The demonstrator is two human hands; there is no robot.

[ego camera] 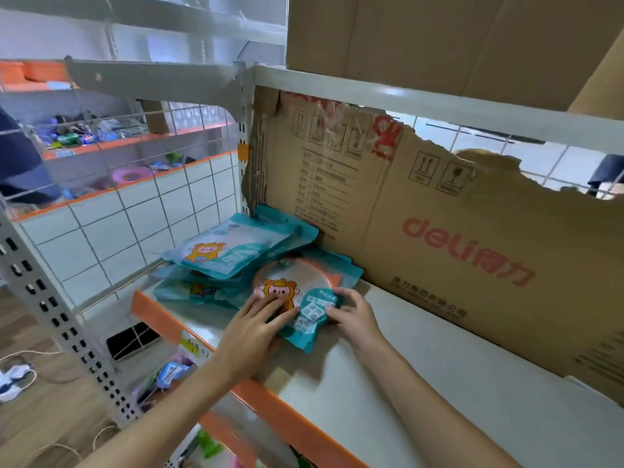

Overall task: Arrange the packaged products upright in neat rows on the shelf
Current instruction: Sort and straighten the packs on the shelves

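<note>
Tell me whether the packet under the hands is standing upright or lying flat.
Lying flat. The packet shows its printed face upward on the shelf, with the left hand resting on it and the right hand at its edge.

We see glossy teal plastic packets [236,251], their film creased and catching light. At three o'clock of them stands a matt brown cardboard sheet [439,238] with rough torn edges. The shelf [422,383] looks like smooth painted metal, its perforated upright [50,298] likewise, with a thin wire grid [141,224] at nine o'clock.
</note>
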